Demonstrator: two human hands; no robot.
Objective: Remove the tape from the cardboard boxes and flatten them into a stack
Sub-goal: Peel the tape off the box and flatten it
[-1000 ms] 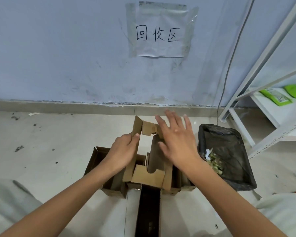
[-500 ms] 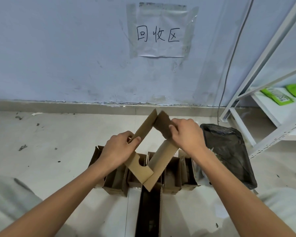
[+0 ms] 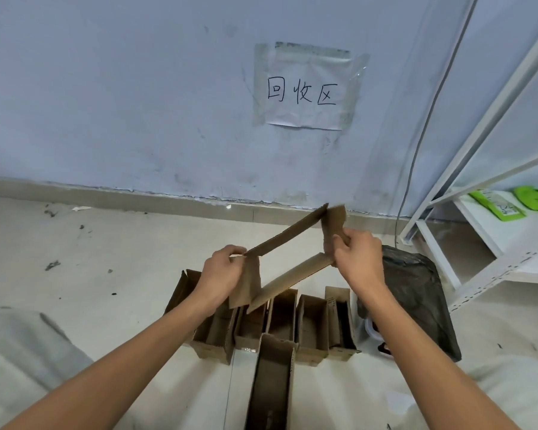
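Both hands grip one open box (image 3: 288,265) above the box row (image 3: 277,324): left hand (image 3: 222,274) and right hand (image 3: 356,254) on opp. corners, prob. to skew it flat.

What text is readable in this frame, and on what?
"回收区": handwritten in black on the white paper sign taped to the wall.
Green packets on the white shelf: there is print, too small and blurred to read.
Cardboard boxes on the floor: no legible text.
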